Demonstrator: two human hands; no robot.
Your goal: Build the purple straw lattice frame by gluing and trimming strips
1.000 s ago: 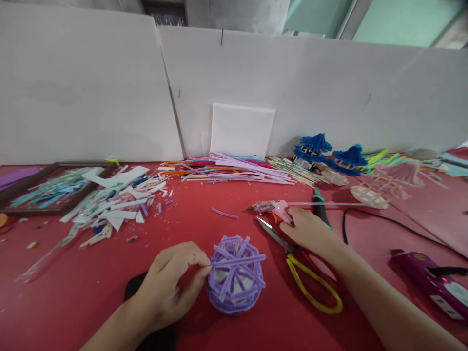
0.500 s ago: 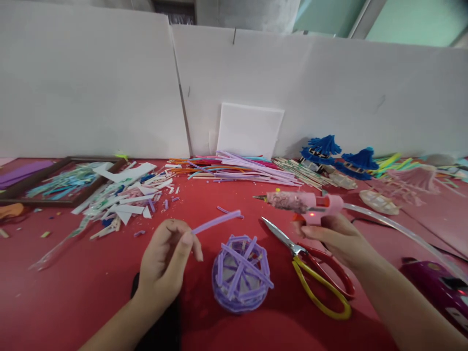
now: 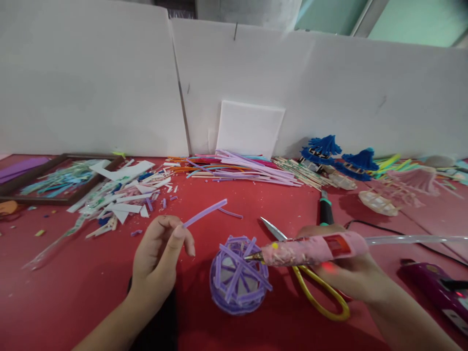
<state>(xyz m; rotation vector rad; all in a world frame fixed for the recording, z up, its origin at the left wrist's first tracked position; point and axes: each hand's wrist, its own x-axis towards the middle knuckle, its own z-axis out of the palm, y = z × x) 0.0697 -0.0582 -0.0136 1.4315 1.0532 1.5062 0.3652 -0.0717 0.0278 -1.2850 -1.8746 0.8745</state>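
Head view: my right hand (image 3: 347, 273) grips the pink glue gun (image 3: 310, 248), tip touching the purple strip dome (image 3: 237, 275) on the red table (image 3: 73, 292). My left hand (image 3: 157, 258) pinches a purple strip (image 3: 204, 213) above the table. I think gluing comes now, then the strip must press on while it is wet.

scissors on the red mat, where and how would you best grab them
Probably by the yellow and red handle loops, coming from the near side. The scissors lie flat, blades pointing away toward the wall, loops nearest the person. The right hand and glue gun hang over the middle, so that has to clear first.
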